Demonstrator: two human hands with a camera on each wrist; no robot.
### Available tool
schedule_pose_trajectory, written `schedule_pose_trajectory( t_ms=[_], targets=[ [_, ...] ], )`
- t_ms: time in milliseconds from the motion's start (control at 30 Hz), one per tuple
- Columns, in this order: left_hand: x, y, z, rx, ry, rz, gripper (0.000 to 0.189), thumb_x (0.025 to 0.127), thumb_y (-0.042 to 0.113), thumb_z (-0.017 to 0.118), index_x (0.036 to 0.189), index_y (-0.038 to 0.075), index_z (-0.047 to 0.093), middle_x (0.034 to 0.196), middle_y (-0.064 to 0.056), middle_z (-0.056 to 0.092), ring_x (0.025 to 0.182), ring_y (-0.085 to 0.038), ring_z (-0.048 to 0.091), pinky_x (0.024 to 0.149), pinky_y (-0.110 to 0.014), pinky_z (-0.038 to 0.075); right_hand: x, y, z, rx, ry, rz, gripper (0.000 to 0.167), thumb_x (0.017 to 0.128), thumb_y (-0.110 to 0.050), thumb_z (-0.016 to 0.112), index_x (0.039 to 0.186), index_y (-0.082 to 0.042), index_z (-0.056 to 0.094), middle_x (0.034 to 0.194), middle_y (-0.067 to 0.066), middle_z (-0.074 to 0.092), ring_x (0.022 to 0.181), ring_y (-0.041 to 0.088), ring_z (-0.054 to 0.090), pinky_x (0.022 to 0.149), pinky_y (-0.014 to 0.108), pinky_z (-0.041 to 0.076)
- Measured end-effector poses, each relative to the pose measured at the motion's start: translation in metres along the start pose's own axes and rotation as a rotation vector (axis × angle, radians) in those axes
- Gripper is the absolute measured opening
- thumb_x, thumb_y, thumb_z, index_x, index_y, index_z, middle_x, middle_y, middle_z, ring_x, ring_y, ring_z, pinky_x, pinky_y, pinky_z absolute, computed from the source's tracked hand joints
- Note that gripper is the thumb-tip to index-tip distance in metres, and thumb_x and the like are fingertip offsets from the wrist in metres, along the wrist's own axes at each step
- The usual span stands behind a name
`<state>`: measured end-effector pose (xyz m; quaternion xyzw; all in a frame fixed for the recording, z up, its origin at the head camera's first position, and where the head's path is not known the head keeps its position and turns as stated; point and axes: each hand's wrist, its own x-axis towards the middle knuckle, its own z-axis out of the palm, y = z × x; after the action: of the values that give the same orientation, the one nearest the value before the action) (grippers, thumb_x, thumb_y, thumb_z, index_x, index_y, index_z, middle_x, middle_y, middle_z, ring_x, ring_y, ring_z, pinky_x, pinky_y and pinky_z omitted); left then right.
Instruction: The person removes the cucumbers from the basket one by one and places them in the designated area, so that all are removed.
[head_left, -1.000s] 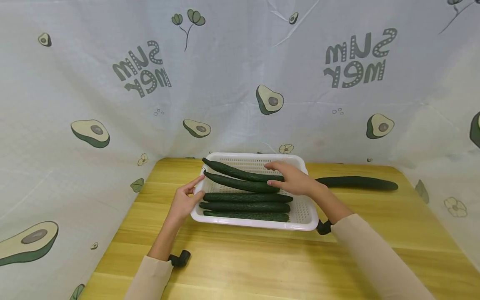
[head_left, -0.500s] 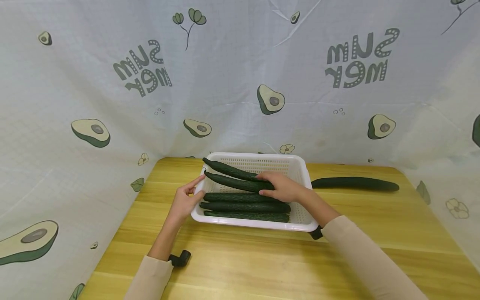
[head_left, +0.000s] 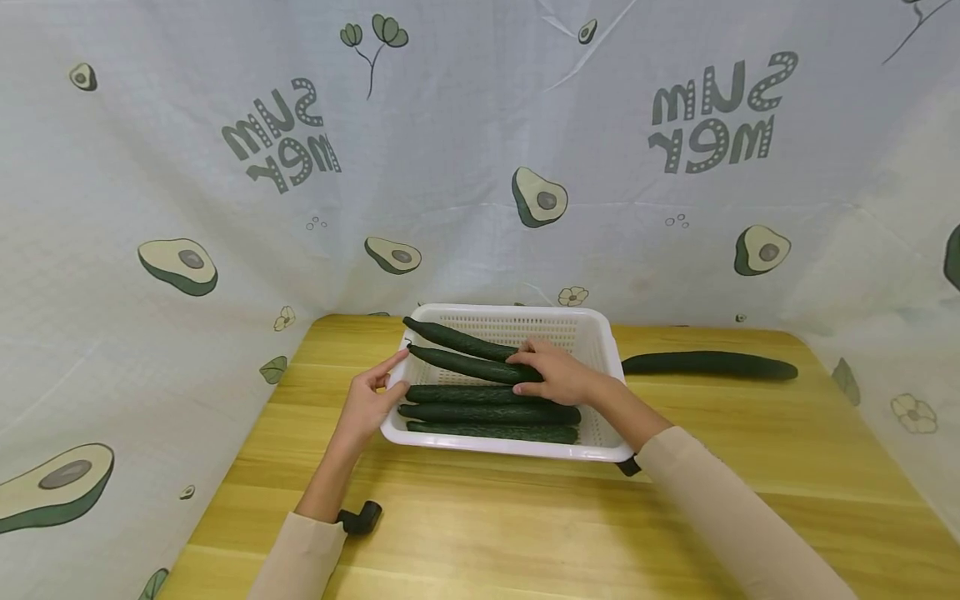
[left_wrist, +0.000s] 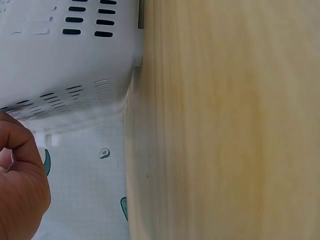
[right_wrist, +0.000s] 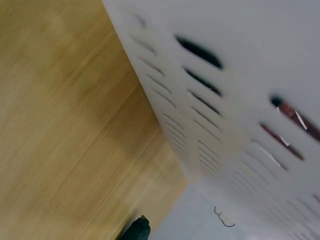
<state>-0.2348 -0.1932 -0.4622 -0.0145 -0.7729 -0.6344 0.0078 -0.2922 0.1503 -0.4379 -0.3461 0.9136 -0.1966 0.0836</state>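
At far left, beyond the left sleeve point(head_left: 300, 558), hangs a pale cloth point(head_left: 465, 108) printed with avocados, which also rises behind both hands; a black fitting point(head_left: 362, 518) juts from the left wrist above the wooden worktop point(head_left: 480, 525); the left hand point(head_left: 369, 402) grips the near-left rim of a white slotted basket point(head_left: 510, 448), and the left wrist view shows its fingers bent against the side wall.

Between the two hands, which are apart, five dark green cucumbers lie in the basket; the farthest cucumber point(head_left: 457, 338) slants from beyond the left hand to the right hand's fingers, its tip over the rim; the second cucumber point(head_left: 472, 365) has its stem end beside the left index finger; the third point(head_left: 461, 394), fourth point(head_left: 487, 413) and fifth point(head_left: 491, 432) lie side by side, nearer the person than the right hand's fingers.

The right hand point(head_left: 555, 373) reaches over the basket's right side, thumb and fingers around the second cucumber; right of this hand, outside the basket, a lone cucumber point(head_left: 712, 364) lies on the worktop, beyond the right sleeve point(head_left: 738, 508).
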Motion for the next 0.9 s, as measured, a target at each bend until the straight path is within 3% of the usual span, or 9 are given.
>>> schedule_pose_trajectory(
  t_ms=[200, 433, 700, 900],
  targets=[
    [-0.0008, 0.002, 0.0004, -0.006, 0.009, -0.013, 0.054, 0.095, 0.005, 0.068, 0.146, 0.019, 0.061, 0.082, -0.006, 0.059, 0.068, -0.012, 0.062, 0.06, -0.026, 0.057, 0.0013, -0.0006, 0.0005, 0.078, -0.02, 0.01, 0.051, 0.102, -0.033, 0.066, 0.142, -0.005, 0.052, 0.143, 0.016, 0.057, 0.135, 0.036, 0.052, 0.111, 0.054, 0.043],
    [-0.0002, 0.0018, 0.0002, -0.014, 0.009, -0.005, 0.053, 0.095, 0.004, 0.067, 0.146, 0.018, 0.061, 0.081, -0.005, 0.059, 0.066, -0.011, 0.061, 0.059, -0.025, 0.057, 0.0006, -0.0028, 0.0007, 0.067, -0.011, 0.005, 0.048, 0.105, -0.032, 0.061, 0.144, -0.004, 0.056, 0.135, 0.015, 0.056, 0.12, 0.031, 0.058, 0.101, 0.05, 0.049],
    [0.0002, 0.0002, 0.0001, 0.0, 0.006, 0.008, 0.053, 0.095, 0.004, 0.068, 0.145, 0.018, 0.062, 0.078, -0.004, 0.056, 0.059, -0.009, 0.056, 0.056, -0.023, 0.054, -0.005, -0.0061, 0.0014, 0.009, -0.056, 0.067, 0.048, 0.107, -0.029, 0.057, 0.148, -0.004, 0.051, 0.15, 0.017, 0.054, 0.139, 0.037, 0.051, 0.112, 0.055, 0.044],
    [0.0001, -0.0004, 0.0006, -0.007, -0.003, 0.012, 0.053, 0.095, 0.004, 0.068, 0.146, 0.018, 0.061, 0.08, -0.005, 0.058, 0.062, -0.01, 0.06, 0.057, -0.025, 0.056, -0.0077, -0.0063, -0.0007, -0.004, 0.014, 0.064, 0.048, 0.104, -0.037, 0.061, 0.14, -0.006, 0.06, 0.141, 0.014, 0.063, 0.131, 0.035, 0.058, 0.108, 0.053, 0.048]
  ],
)
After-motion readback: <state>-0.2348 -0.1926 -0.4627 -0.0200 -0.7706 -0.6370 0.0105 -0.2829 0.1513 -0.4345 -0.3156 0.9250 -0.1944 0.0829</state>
